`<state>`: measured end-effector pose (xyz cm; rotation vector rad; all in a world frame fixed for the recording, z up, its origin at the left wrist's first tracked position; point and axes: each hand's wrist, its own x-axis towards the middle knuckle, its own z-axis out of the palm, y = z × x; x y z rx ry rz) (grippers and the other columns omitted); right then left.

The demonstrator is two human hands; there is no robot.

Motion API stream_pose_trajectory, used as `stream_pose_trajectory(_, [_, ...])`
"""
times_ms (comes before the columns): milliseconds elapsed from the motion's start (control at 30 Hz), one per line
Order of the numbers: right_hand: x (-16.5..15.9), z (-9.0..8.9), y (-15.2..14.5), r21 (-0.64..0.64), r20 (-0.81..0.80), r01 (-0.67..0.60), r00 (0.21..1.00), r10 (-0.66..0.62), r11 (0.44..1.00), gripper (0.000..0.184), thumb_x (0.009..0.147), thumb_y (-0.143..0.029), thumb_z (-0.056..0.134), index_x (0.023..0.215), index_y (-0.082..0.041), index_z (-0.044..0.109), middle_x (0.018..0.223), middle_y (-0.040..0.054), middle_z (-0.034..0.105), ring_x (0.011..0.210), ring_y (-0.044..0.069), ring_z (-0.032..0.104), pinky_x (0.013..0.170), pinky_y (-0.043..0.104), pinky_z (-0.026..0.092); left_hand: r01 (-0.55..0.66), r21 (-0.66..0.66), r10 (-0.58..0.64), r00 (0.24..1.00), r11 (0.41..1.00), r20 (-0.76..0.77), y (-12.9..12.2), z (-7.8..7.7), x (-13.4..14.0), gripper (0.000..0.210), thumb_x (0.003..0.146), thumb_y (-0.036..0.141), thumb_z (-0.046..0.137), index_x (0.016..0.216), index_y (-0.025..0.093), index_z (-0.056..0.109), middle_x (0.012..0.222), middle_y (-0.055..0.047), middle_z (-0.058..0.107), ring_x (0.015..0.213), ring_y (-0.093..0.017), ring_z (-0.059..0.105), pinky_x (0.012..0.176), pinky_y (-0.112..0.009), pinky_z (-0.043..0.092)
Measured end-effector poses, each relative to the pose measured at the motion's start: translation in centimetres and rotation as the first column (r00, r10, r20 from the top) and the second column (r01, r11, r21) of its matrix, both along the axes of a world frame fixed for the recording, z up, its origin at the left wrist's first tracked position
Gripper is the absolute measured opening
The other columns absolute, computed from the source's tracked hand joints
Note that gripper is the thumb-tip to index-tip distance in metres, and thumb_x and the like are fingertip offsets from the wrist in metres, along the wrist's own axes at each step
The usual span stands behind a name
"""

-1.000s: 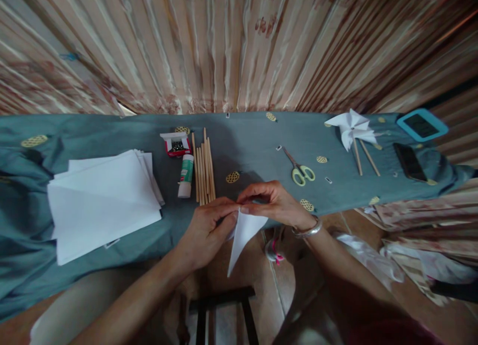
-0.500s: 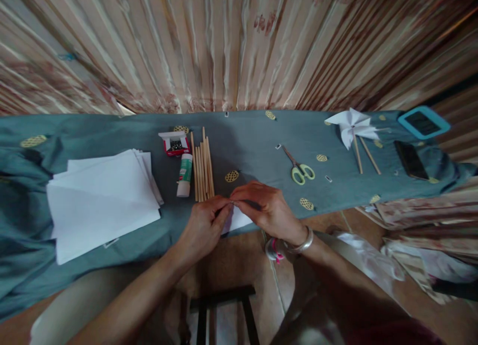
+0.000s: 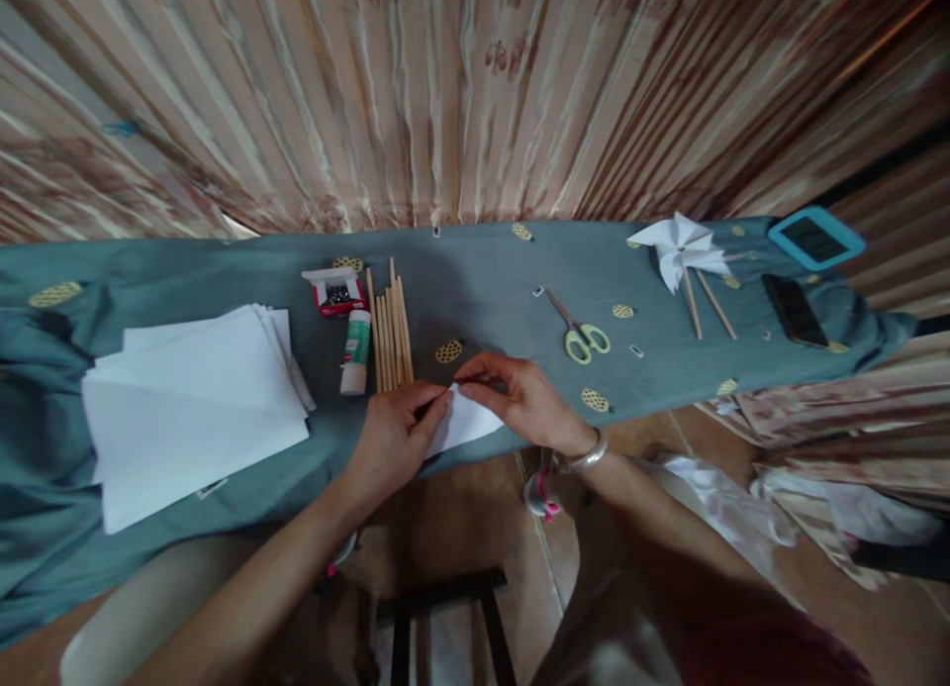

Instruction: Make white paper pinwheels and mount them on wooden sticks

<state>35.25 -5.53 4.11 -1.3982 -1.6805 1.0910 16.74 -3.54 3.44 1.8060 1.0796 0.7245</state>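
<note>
A small piece of white paper (image 3: 466, 421), seemingly folded, lies at the table's front edge between my hands. My left hand (image 3: 393, 427) pinches its top corner between thumb and index finger. Close beside it, my right hand (image 3: 518, 394) has its thumb and fingertips closed on the same upper corner. My fingers cover part of the paper, so its full shape cannot be made out. Just beyond my left hand lies a row of several wooden sticks (image 3: 390, 330), with a green and white glue stick (image 3: 356, 351) to their left.
A stack of white paper (image 3: 197, 409) lies at left. Behind the glue stick is an open red box (image 3: 337, 292) of small dark metal pieces. Scissors (image 3: 579, 332) lie right of centre. Farther right are a paper pinwheel (image 3: 684, 248), a phone (image 3: 794, 310) and a blue-framed device (image 3: 816, 238).
My fingertips have shifted slightly at the paper's top corner, and more of its white surface shows between my hands. The whole view has moved a little, so the table things appear farther left.
</note>
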Motion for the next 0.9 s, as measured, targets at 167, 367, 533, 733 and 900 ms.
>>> stream_pose_trajectory(167, [0.7,0.0,0.4,-0.061,-0.032,-0.054,0.998,0.052,0.997,0.017,0.089,-0.029,0.056,0.087,-0.016,0.066,0.079,0.0011,0.067,0.069,0.011,0.057,0.061,0.023,0.042,-0.101,-0.077,0.105,0.994,0.992,0.044,0.2,0.3,-0.4,0.026,0.082,0.033,0.056,0.064,0.019,0.068,0.057,0.001,0.058,0.057,-0.014,0.051,0.055,-0.023,0.034])
stream_pose_trajectory(367, [0.1,0.0,0.3,-0.039,-0.080,-0.053,0.996,0.049,0.998,0.016,0.087,-0.030,0.059,0.083,-0.016,0.066,0.076,0.0001,0.066,0.069,0.011,0.056,0.062,0.022,0.042,-0.055,-0.076,0.058,0.998,0.996,0.035,0.3,0.3,-0.1,0.027,0.082,0.034,0.055,0.064,0.018,0.068,0.057,0.001,0.058,0.056,-0.013,0.050,0.054,-0.023,0.035])
stream_pose_trajectory(533, [-0.4,0.1,0.2,-0.047,-0.024,-0.092,0.996,0.091,0.995,0.017,0.087,-0.029,0.058,0.080,-0.015,0.066,0.072,-0.0006,0.063,0.066,0.010,0.053,0.059,0.022,0.038,-0.024,-0.118,0.022,1.000,0.993,-0.014,0.4,0.3,-0.1,0.028,0.080,0.040,0.057,0.072,0.017,0.070,0.065,-0.001,0.065,0.062,-0.015,0.056,0.057,-0.024,0.039])
stream_pose_trajectory(733, [0.9,-0.3,0.6,-0.136,-0.143,-0.168,0.979,0.148,0.976,0.022,0.086,-0.034,0.060,0.078,-0.014,0.065,0.067,-0.0020,0.059,0.059,0.008,0.050,0.055,0.021,0.037,-0.137,-0.202,0.153,0.986,0.970,0.064,1.3,0.7,-1.0,0.022,0.076,0.033,0.059,0.065,0.017,0.069,0.057,0.000,0.060,0.056,-0.014,0.051,0.052,-0.024,0.035])
stream_pose_trajectory(900, [4.6,-0.4,0.6,-0.172,-0.222,-0.117,0.972,0.077,0.978,0.029,0.081,-0.044,0.068,0.075,-0.016,0.065,0.068,0.0010,0.066,0.064,0.012,0.060,0.064,0.026,0.049,-0.331,-0.337,0.420,0.877,0.881,0.235,2.9,1.2,-2.3,0.020,0.068,0.037,0.071,0.062,0.018,0.069,0.055,0.003,0.056,0.052,-0.011,0.045,0.048,-0.022,0.031])
